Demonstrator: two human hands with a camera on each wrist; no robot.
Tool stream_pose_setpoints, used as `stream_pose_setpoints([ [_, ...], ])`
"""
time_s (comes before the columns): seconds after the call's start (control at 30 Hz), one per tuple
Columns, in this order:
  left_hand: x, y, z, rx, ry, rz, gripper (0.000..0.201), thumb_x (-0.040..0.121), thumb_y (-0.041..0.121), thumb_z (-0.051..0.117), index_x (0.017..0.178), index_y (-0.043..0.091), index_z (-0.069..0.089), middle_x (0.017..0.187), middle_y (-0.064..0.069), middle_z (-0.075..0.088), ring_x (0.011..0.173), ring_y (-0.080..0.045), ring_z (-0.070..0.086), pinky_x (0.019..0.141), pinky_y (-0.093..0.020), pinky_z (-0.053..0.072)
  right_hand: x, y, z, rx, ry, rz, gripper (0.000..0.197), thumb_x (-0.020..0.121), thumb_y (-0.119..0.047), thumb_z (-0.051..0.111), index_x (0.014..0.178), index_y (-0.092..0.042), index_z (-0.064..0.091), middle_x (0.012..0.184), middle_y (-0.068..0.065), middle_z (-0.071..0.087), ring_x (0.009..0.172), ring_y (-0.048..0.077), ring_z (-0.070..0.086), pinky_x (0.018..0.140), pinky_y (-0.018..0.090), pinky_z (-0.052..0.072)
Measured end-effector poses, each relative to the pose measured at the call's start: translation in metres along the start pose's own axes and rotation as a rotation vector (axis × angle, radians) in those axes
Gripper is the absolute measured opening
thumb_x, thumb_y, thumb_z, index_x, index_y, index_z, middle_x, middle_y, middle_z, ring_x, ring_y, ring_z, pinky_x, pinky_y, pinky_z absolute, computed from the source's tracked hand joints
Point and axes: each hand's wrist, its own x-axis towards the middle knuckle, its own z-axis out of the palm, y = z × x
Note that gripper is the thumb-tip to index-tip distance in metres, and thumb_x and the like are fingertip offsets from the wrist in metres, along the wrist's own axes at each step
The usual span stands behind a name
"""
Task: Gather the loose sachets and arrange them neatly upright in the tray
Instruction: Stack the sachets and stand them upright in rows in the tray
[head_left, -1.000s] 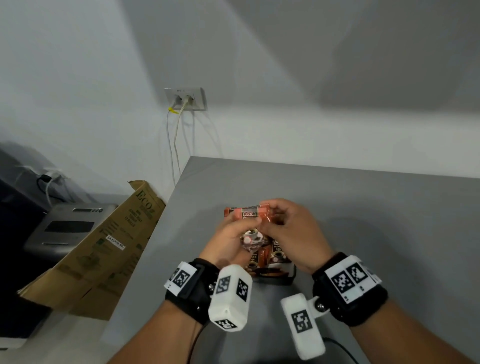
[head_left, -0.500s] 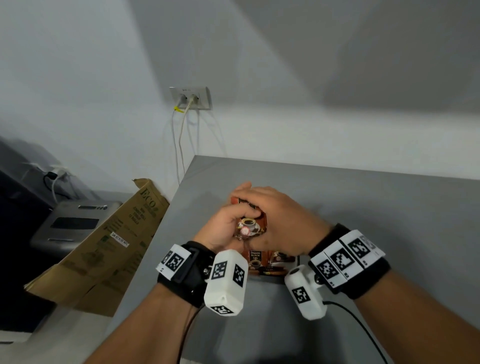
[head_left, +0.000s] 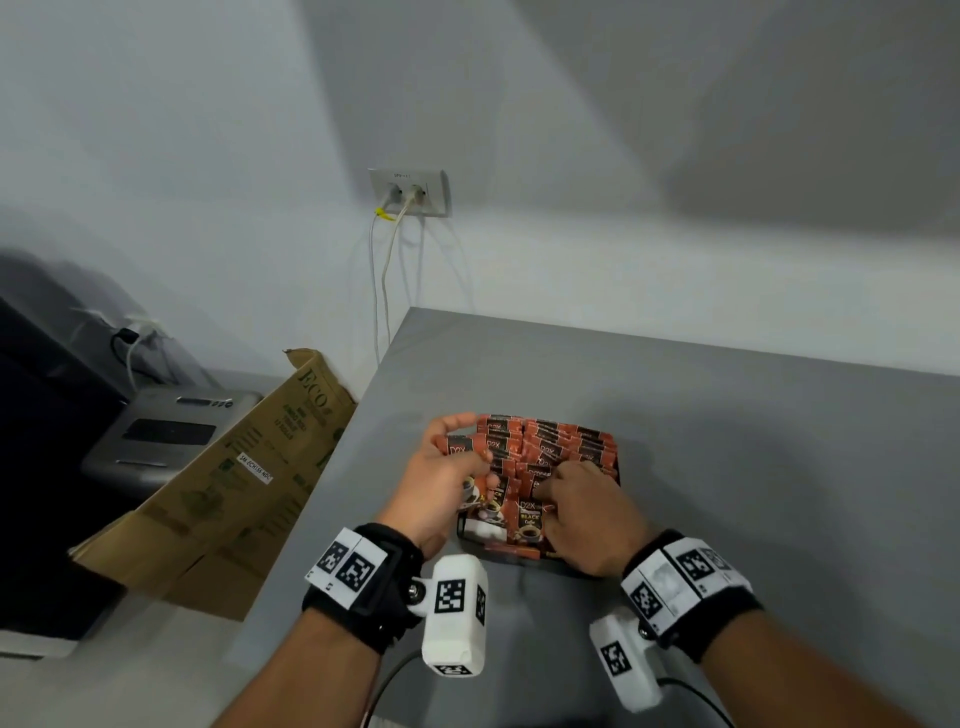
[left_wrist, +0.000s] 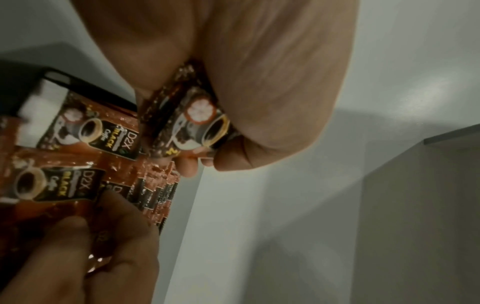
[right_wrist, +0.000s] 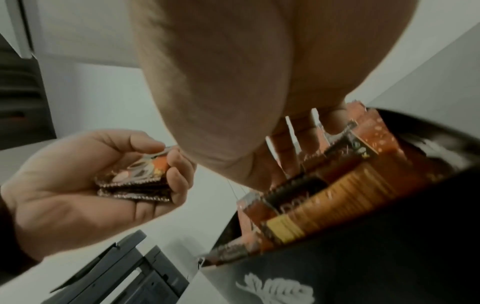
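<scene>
Left hand (head_left: 439, 486) grips a few sachets (right_wrist: 137, 181) beside the tray (head_left: 618, 467). Right hand (head_left: 587, 512) fingers curl into the upright sachets there; pinch unclear. Tray mostly hidden.

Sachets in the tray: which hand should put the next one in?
Probably the left hand: it already grips a small stack of orange-brown foil coffee sachets beside the black tray. The right hand has its fingers down among the standing rows, so it can part a gap.
</scene>
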Motion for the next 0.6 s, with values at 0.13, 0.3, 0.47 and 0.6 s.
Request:
stream_pose_setpoints([
  [0.13, -0.001, -0.003, -0.003, -0.005, 0.005, -0.008, 0.05, 0.081, -0.02, 0.048, 0.118, 0.013, 0.056, 0.077, -0.005, 0.069, 0.063, -0.025, 0.059, 0.063, -0.037, 0.047, 0.004, -0.002, 0.01, -0.057, 0.014, -0.006, 0.044, 0.098, -0.042, 0.044, 0.138, -0.025, 0.055, 0.121, -0.004, 0.049, 0.118, 0.018, 0.042, 0.106, 0.036, 0.038],
  [0.3, -0.002, -0.004, -0.004, -0.009, 0.001, -0.018, 0.047, 0.082, -0.018, 0.05, 0.117, 0.013, 0.057, 0.078, -0.006, 0.065, 0.062, -0.023, 0.059, 0.065, -0.04, 0.047, -0.001, -0.005, 0.009, -0.006, 0.047, -0.003, 0.038, 0.099, -0.046, 0.045, 0.128, -0.026, 0.059, 0.115, -0.007, 0.049, 0.113, 0.014, 0.042, 0.105, 0.032, 0.038],
  [0.47, -0.001, -0.007, -0.007, 0.005, -0.008, -0.026, 0.044, 0.083, -0.017, 0.051, 0.118, 0.01, 0.057, 0.079, -0.007, 0.065, 0.063, -0.023, 0.059, 0.065, -0.04, 0.049, -0.027, -0.014, -0.001, 0.042, -0.033, -0.021, 0.037, 0.092, -0.063, 0.048, 0.099, -0.029, 0.059, 0.095, -0.013, 0.05, 0.094, 0.01, 0.043, 0.087, 0.027, 0.033],
  [0.6, 0.002, -0.013, -0.005, 0.03, -0.016, -0.052, 0.045, 0.082, -0.017, 0.052, 0.12, 0.007, 0.056, 0.08, -0.01, 0.064, 0.061, -0.021, 0.059, 0.065, -0.041, 0.049, -0.037, -0.014, 0.0, 0.076, -0.036, -0.045, 0.043, 0.09, -0.061, 0.054, 0.119, -0.031, 0.055, 0.103, -0.014, 0.05, 0.098, 0.01, 0.043, 0.092, 0.027, 0.035],
])
